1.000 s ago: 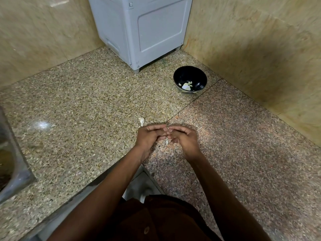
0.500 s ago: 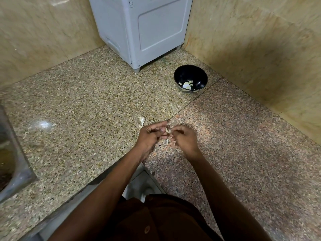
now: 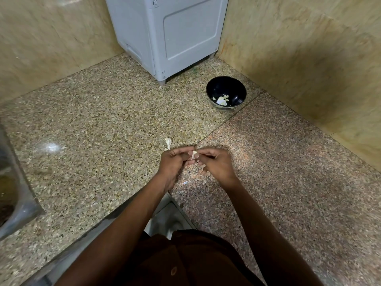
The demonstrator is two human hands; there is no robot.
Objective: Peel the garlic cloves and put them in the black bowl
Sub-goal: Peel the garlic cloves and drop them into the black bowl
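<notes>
Speckled granite counter (image 3: pixel 103 124), beige walls (image 3: pixel 299 38)

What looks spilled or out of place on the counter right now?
Little: a loose garlic piece lies on the counter beyond the left hand, and a pale skin scrap sits beneath the hands.

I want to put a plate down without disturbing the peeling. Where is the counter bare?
Bare counter lies between the sink and the grey appliance, and right of the right hand toward the wall. It is crowded around both hands: garlic clove, loose skin, left hand.
</notes>
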